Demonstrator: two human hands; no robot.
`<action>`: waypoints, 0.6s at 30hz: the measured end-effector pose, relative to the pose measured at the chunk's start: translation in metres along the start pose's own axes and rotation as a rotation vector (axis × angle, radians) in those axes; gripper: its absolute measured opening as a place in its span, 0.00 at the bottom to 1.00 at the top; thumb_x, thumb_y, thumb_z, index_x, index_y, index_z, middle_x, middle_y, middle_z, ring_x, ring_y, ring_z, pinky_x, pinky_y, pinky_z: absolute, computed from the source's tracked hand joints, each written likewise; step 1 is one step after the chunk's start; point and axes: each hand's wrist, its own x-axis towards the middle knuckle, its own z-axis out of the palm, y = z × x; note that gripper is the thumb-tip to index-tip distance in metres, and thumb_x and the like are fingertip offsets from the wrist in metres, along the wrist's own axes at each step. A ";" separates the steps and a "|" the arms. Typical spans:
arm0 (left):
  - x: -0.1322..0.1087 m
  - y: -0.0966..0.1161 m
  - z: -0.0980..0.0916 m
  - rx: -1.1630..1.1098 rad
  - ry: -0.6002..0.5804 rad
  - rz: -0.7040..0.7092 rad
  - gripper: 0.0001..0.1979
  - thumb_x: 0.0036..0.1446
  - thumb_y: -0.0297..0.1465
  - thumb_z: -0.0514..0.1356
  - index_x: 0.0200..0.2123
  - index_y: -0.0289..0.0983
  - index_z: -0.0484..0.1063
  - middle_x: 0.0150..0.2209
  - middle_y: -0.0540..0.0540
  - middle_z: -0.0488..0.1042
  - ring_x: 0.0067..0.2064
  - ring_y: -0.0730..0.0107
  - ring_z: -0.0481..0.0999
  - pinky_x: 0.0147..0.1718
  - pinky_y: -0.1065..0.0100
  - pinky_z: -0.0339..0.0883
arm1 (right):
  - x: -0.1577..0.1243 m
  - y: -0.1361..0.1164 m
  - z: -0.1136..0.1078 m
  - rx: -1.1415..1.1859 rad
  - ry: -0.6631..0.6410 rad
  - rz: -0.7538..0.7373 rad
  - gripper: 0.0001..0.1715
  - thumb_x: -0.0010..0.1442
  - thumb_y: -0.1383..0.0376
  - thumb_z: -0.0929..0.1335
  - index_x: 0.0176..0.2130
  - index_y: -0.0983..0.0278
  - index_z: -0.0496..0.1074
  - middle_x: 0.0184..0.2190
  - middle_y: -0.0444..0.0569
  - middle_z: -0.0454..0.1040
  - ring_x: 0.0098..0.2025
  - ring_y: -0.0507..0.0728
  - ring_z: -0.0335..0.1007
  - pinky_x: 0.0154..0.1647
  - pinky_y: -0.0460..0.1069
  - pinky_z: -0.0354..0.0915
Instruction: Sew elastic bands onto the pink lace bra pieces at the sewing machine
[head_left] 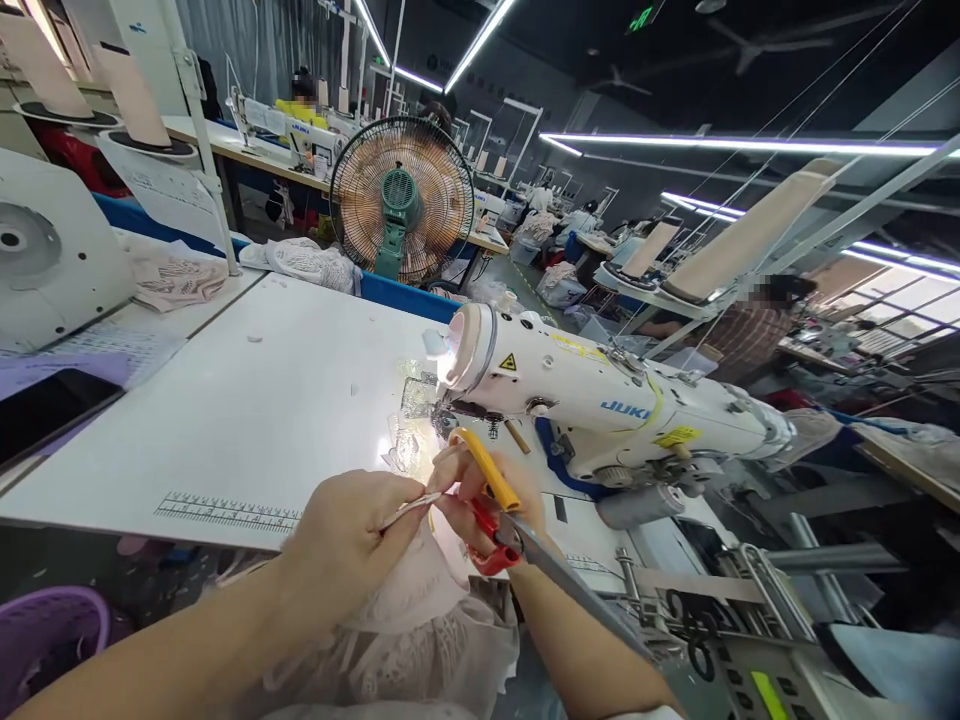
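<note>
A pale pink garment (pixel 431 580) with lace sections hangs at the front edge of the white desk (pixel 300 380), its upper border raised between two hands and the rest drooping below that edge. The left hand (pixel 352 525) pinches the narrow border between thumb and forefinger. The right hand (pixel 487 490) grasps two things at once — its fingertips nip the garment just beside the left hand, while the scissors (pixel 551 568), with one yellow and one red handle, rest in its grip, blades slanting away to the front right.

Just beyond the hands, the lit head of a white JUKI sewing machine (pixel 555 370) overhangs the desk, its arm running off to the right; a grey thread cone (pixel 641 507) lies below it. Ruler marks (pixel 229 512) follow the desk's front edge, left of the hands. Bunched pale lace (pixel 307 262) sits at the back left corner. Past the left edge, on the adjoining surface — a dark phone (pixel 56 410) and a beige lace heap (pixel 180 275). A purple basket (pixel 60 605) stands below the front left. Behind the back edge is a round fan (pixel 399 197).
</note>
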 end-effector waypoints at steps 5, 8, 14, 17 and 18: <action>-0.002 -0.007 0.009 0.208 0.147 0.220 0.18 0.64 0.31 0.47 0.28 0.39 0.73 0.18 0.51 0.69 0.22 0.72 0.67 0.24 0.71 0.57 | -0.003 0.000 -0.004 -0.027 0.010 0.018 0.11 0.59 0.67 0.68 0.31 0.58 0.60 0.30 0.45 0.76 0.29 0.54 0.73 0.33 0.52 0.68; -0.001 -0.007 0.009 0.163 0.098 0.180 0.19 0.64 0.33 0.46 0.27 0.39 0.73 0.17 0.51 0.67 0.22 0.72 0.66 0.24 0.72 0.57 | -0.002 -0.004 -0.007 0.026 -0.026 0.079 0.13 0.57 0.67 0.71 0.32 0.59 0.61 0.31 0.44 0.76 0.31 0.54 0.73 0.33 0.51 0.68; 0.009 -0.001 -0.002 -0.244 -0.274 -0.242 0.18 0.59 0.39 0.50 0.24 0.37 0.72 0.18 0.53 0.61 0.22 0.74 0.59 0.22 0.71 0.52 | 0.001 -0.008 -0.006 0.181 -0.045 0.250 0.16 0.55 0.64 0.73 0.29 0.59 0.61 0.28 0.43 0.74 0.28 0.53 0.71 0.31 0.50 0.67; 0.015 -0.004 -0.006 -0.550 -0.462 -0.434 0.16 0.54 0.42 0.55 0.28 0.35 0.72 0.18 0.55 0.55 0.21 0.77 0.52 0.20 0.72 0.46 | 0.002 -0.006 -0.004 0.314 -0.059 0.358 0.19 0.54 0.61 0.74 0.28 0.59 0.59 0.26 0.43 0.73 0.27 0.53 0.70 0.30 0.50 0.68; 0.016 -0.005 -0.006 -0.626 -0.498 -0.461 0.16 0.53 0.43 0.57 0.29 0.34 0.72 0.18 0.56 0.53 0.20 0.78 0.51 0.20 0.72 0.45 | 0.002 -0.005 -0.004 0.353 -0.061 0.379 0.19 0.54 0.60 0.74 0.28 0.59 0.59 0.26 0.43 0.73 0.27 0.53 0.70 0.30 0.50 0.68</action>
